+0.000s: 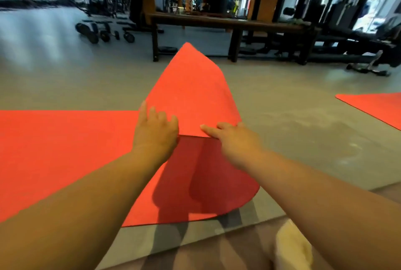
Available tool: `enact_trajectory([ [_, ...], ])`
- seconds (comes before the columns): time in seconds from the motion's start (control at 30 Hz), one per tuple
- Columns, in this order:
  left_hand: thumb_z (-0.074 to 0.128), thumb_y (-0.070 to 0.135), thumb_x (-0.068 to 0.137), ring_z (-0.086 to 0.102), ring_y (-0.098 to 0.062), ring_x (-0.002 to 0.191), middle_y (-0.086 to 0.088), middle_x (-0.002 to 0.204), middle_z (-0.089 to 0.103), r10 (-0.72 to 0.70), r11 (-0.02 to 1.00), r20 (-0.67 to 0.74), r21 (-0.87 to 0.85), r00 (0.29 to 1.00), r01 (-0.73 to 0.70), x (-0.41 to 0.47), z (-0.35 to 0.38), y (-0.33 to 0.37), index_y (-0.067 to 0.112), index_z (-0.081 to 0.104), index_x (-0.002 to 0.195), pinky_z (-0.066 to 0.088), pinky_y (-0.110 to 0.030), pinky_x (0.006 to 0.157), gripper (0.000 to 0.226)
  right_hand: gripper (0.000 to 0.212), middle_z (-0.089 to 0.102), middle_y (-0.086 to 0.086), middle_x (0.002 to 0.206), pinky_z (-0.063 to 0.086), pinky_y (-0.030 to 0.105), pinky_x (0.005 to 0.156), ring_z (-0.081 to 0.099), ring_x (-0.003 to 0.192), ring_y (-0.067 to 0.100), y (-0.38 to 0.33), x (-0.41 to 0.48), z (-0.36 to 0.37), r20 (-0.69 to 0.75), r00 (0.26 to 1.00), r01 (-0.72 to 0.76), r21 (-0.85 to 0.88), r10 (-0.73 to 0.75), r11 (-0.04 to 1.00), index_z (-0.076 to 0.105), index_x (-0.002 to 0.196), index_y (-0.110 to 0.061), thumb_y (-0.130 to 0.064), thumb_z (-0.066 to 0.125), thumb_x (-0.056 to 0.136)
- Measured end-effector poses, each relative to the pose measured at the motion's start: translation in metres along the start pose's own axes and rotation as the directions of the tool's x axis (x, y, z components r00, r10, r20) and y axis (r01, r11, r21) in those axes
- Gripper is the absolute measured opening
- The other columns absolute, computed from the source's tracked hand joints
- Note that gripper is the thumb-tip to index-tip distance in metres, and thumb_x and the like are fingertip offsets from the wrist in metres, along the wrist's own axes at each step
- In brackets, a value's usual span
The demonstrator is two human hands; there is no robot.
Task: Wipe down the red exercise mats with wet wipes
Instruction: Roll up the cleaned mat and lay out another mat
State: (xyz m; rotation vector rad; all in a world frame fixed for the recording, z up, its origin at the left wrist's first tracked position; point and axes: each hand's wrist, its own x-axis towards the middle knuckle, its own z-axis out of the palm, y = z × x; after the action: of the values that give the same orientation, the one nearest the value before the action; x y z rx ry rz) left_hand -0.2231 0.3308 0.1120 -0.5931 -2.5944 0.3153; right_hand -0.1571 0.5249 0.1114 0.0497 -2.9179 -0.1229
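Observation:
A red exercise mat [54, 150] lies on the grey floor, stretching left. Its right end [191, 96] is lifted and curled up toward me, forming a raised flap with a shadowed hollow beneath. My left hand [156, 131] grips the flap's lower edge with curled fingers. My right hand [230, 137] holds the same edge beside it, index finger stretched along the mat. A second red mat [375, 107] lies flat at the right edge. No wet wipe shows in either hand.
A dark wooden bench table [227, 24] stands beyond the mat. Dumbbells [104, 33] lie on the floor at the back left, gym machines [347, 37] at the back right. A pale cloth-like thing [290, 248] sits low by my right forearm.

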Motion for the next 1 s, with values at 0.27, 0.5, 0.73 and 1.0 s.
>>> enact_trajectory([
  [0.27,0.043,0.006,0.091,0.059,-0.039,0.104,-0.021,0.120,0.062,-0.346,0.601,0.236,-0.687,0.908,0.408,-0.005,0.037,-0.034,0.015,0.054,0.132,0.044,-0.038,0.076,0.044,0.066,0.060,0.010,0.117,0.050,0.040,0.087,0.060,0.102,0.033,0.024,-0.015,0.048,0.196,0.799,-0.545,0.637,0.568,0.546,0.031,0.139,-0.037,-0.028,0.059,0.080],
  [0.5,0.027,-0.006,0.080,0.065,-0.027,0.079,-0.009,0.103,0.068,-0.456,-0.577,0.696,-0.706,0.555,0.412,-0.026,0.054,0.011,0.028,0.060,0.120,0.057,-0.053,0.064,0.061,0.057,0.066,0.000,0.114,0.057,0.034,0.067,0.066,0.092,0.018,-0.036,-0.053,0.112,0.474,0.647,-0.434,0.873,0.598,-0.222,0.041,0.138,-0.039,-0.020,0.057,0.086],
  [0.73,0.017,-0.019,0.080,0.062,-0.024,0.072,-0.010,0.107,0.065,-0.247,-0.847,0.820,-0.442,0.517,0.296,-0.028,0.036,0.059,0.020,0.057,0.123,0.053,-0.037,0.042,0.070,0.023,0.070,0.007,0.100,0.054,0.057,0.082,0.066,0.094,0.033,-0.002,0.006,0.059,0.351,0.568,-0.240,0.936,0.744,-0.259,0.066,0.094,-0.028,-0.011,0.050,0.092],
  [1.0,0.039,-0.008,0.096,0.055,-0.027,0.068,-0.018,0.113,0.057,0.041,-0.919,0.763,-0.225,0.645,0.325,0.045,-0.028,0.197,0.007,0.051,0.129,0.054,-0.037,0.045,0.038,0.040,0.068,-0.005,0.113,0.045,0.028,0.086,0.060,0.104,0.020,0.138,-0.007,-0.081,-0.231,0.701,-0.271,0.789,0.675,0.552,0.059,0.121,-0.041,-0.017,0.049,0.091],
])
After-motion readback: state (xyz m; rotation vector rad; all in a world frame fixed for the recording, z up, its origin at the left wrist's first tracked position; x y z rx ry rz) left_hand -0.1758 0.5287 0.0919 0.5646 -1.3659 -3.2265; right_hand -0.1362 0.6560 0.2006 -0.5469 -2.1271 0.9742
